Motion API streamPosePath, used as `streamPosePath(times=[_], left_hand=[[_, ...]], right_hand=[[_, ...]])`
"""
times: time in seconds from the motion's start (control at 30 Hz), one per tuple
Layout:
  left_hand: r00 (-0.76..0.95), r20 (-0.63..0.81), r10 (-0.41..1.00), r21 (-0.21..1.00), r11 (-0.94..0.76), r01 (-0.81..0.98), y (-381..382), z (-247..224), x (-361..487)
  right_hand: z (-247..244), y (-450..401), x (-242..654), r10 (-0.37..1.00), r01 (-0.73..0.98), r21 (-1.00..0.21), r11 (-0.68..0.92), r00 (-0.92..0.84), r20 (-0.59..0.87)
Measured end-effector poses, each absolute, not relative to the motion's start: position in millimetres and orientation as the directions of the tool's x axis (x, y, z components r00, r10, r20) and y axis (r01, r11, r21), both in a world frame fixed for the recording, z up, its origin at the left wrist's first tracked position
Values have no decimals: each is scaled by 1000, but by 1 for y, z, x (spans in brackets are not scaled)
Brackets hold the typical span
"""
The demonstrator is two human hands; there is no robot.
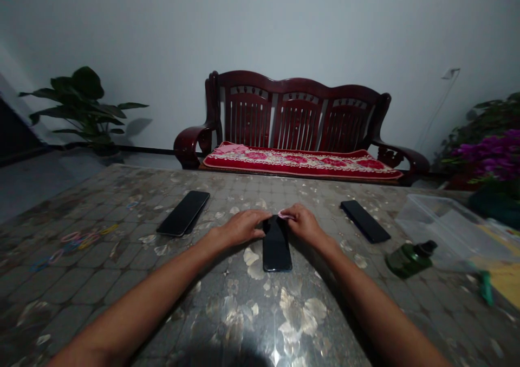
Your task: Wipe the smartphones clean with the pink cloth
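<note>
The middle phone (277,246) lies flat on the patterned bench (235,323), dark screen up, between the two hands at its far end. The left hand (247,225) is at its upper left edge, thumb and fingers parted in a fairly wide grip, with the fingertips at the phone's far corner. The right hand (301,221) has a narrow grip, holding a small pink cloth (286,215) pinched at the far right corner of the phone. Well apart to the left lies another phone (184,213) with a dark flat thing partly under it, and beyond that a scatter of colored bands (83,240). To the right are a dark phone (364,221), a green bottle (409,259) with a black top and, just beside it, a clear plastic box (447,231). Behind the bench stands a carved wooden settee (300,118) with a red floral cover (300,160).
</note>
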State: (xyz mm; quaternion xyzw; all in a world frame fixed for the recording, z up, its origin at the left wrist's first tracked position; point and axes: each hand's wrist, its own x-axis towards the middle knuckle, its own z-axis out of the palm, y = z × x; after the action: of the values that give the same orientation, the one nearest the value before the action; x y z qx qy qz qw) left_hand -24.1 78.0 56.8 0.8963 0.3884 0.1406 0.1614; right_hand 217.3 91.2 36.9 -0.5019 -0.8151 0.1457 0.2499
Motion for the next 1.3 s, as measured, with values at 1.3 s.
streamPosePath(times=[1.3], left_hand=[[800, -64, 596, 338, -742, 579, 112, 56, -23]], right_hand=[[46, 58, 203, 812, 724, -370, 582, -541, 220]])
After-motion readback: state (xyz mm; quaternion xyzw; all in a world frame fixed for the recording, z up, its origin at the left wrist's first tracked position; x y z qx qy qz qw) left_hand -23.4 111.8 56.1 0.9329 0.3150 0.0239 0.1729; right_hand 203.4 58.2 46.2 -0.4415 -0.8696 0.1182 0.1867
